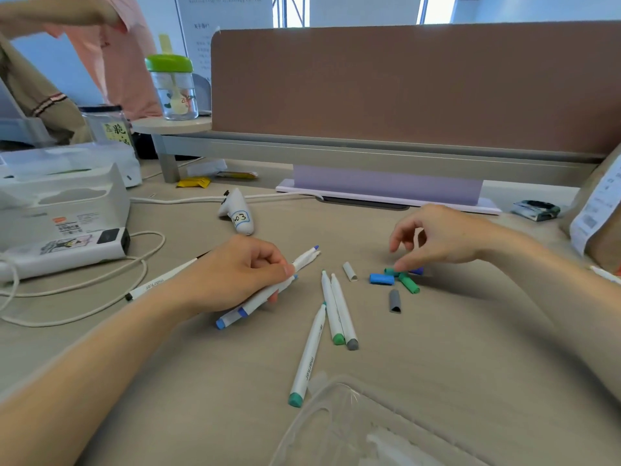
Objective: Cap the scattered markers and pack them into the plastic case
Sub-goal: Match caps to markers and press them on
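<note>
Head view, near to far.

- Clear plastic case (331, 428) at the near edge of the desk (477, 334); contents too blurred to tell.
- Just beyond it lie three uncapped markers, tips pointing away: teal marker (307, 354), then green marker (332, 307) and grey marker (343, 311) side by side.
- Left hand (235, 274): fingers curled round two markers (268, 290), blue and purple ends toward the wrist. Long axis slants up and right, bare tips aimed at the cap pile.
- Loose caps (382, 279) lie right of those tips, close together; the purple cap (416, 271) is at the far side of the pile.
- Right hand (437, 240) hovers directly over the pile. Its thumb tip rests among the caps and its fingers are loosely spread; nothing is pinched yet.

Judgement: the right hand is the nearer one to the caps. The cap should be picked and pushed leftward along the slant of the held markers.
</note>
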Tool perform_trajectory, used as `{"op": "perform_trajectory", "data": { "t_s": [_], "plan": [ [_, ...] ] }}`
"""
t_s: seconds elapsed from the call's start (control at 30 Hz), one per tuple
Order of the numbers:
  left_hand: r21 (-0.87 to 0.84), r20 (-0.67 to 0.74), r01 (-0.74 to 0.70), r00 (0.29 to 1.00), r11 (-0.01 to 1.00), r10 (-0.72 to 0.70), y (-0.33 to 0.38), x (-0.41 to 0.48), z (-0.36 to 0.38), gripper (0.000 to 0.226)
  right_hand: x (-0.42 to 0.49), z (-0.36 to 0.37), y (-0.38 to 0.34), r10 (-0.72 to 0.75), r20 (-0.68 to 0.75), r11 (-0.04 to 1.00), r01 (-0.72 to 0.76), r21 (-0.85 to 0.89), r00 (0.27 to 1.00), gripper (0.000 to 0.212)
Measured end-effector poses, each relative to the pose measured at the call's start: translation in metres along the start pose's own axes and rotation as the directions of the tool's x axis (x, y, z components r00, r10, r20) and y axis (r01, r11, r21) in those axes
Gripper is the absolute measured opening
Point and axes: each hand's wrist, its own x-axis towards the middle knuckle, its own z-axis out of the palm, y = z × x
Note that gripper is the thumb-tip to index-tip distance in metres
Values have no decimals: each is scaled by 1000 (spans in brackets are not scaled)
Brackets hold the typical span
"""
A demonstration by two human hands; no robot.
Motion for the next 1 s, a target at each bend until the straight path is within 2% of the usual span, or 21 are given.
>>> {"op": "perform_trajectory", "data": {
  "t_s": [0.1, 0.17, 0.37, 0.5, 0.63, 0.77, 0.9, 1.0],
  "plan": [
    [-7, 6, 9, 1000, 1000, -9, -1, 0, 1, 21, -3, -7, 11, 69, 37, 997, -67, -38, 997, 29],
    [7, 10, 16, 1000, 1000, -16, -1, 1, 2, 21, -3, -3, 18, 98, 83, 992, -91, -86, 992, 22],
    [18, 13, 15, 1000, 1000, -15, 0, 1, 2, 20, 2, 4, 20, 79, 62, 994, -74, -79, 995, 7],
    [3, 5, -1, 1000, 1000, 1, 0, 1, 3, 21, 1, 3, 18, 9, -25, 998, -8, 58, 1000, 15],
    [-7, -8, -37, 999, 999, 37, 0, 0, 4, 20, 0, 3, 7, -72, -46, 980, 79, 183, 996, 23],
    [-5, -17, -80, 997, 997, 79, 0, 1, 4, 19, -5, 6, -18, -93, -97, 902, 125, 413, 991, 14],
    [5, -23, -126, 992, 992, 126, -1, 1, 4, 18, -8, 12, -37, -94, -162, 837, 166, 521, 982, 10],
    [30, -38, -152, 988, 988, 153, -2, 1, 4, 17, -9, 18, -49, -75, -198, 749, 187, 635, 977, 9]
  ]
}}
